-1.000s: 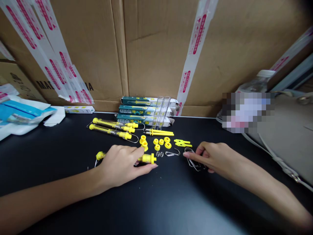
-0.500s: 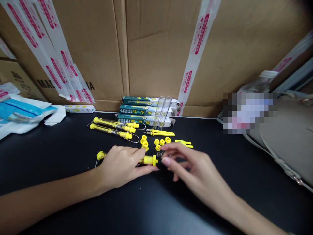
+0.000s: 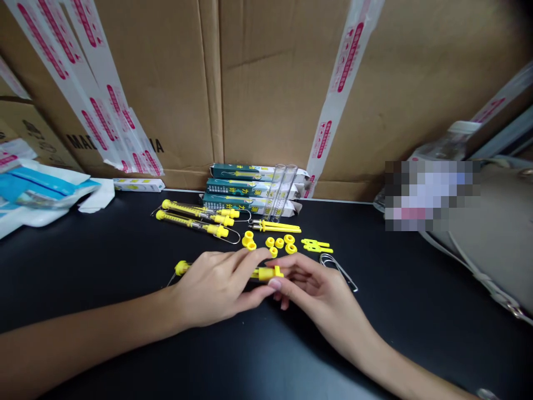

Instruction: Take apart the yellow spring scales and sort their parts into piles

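My left hand (image 3: 220,286) is wrapped over a spring scale (image 3: 266,273) with a clear tube and yellow ends, lying roughly level just above the black table. Its far-left yellow end (image 3: 182,268) and a thin wire hook stick out past the knuckles. At the right end, the thumb and fingers of my right hand (image 3: 310,280) close round the yellow cap. Two or three similar spring scales (image 3: 191,223) with wire hooks lie behind. Yellow ring-shaped caps (image 3: 289,248), several in number, sit just beyond my fingers.
Yellow slotted pieces (image 3: 317,246) and wire hooks (image 3: 339,272) lie to the right. Yellow rods (image 3: 277,226) lie behind the caps. Clear tubes (image 3: 281,191) lean on stacked green boxes (image 3: 237,189). A cardboard box (image 3: 266,83) walls the back; a bag (image 3: 491,222) and bottle (image 3: 462,130) stand right.
My right hand has moved left and closed on the cap end of the spring scale, uncovering the wire hooks behind it. The view has shifted slightly.
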Motion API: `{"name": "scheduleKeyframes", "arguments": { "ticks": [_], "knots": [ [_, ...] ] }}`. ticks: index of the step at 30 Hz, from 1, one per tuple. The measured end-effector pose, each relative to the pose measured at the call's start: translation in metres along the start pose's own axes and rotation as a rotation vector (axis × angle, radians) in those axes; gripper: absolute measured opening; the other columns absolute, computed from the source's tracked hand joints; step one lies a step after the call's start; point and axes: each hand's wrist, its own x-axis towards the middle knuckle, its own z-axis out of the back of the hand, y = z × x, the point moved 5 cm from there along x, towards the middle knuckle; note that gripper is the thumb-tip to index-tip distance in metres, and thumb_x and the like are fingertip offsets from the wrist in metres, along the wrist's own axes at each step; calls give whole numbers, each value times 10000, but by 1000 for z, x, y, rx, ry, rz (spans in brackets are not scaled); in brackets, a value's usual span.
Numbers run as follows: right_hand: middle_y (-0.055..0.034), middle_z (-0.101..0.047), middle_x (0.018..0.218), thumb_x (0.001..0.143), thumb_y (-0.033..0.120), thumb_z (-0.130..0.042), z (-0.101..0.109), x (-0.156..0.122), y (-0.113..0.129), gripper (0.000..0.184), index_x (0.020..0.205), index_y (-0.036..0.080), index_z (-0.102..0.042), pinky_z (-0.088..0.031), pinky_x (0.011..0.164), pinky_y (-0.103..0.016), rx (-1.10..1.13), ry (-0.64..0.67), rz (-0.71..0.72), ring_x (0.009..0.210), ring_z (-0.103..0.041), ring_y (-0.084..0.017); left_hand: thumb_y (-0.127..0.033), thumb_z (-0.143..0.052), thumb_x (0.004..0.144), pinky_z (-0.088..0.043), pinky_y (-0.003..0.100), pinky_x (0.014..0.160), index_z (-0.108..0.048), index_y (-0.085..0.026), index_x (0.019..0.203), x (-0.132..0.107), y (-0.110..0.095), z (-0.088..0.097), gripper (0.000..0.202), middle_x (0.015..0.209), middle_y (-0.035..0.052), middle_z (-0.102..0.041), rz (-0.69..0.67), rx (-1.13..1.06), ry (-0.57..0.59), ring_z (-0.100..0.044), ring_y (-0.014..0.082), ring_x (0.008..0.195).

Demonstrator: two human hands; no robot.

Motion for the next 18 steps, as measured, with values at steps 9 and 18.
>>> {"name": "scheduleKeyframes", "arguments": {
  "ticks": [9,18],
  "knots": [
    [1,-651,760,823,383,-733,0,-1,-2,269,1013,203,-671,-539,605,-237,-48,0,-18,661,-602,-120,-186,-271,1041,-399,247,394,-459,-174,877,-5,8,-4,249,637,-28,-647,82,44,-58,-632,133,451],
    [-14,-636,910,885,345,-671,8,-4,-3,178,1007,229,-613,-553,668,-263,-79,1,5,742,-604,-132,-206,-266,1034,-350,264,356,-434,-190,894,-6,11,-5,219,645,-40,-637,185,161,-23,-606,146,405]
  ]
}}
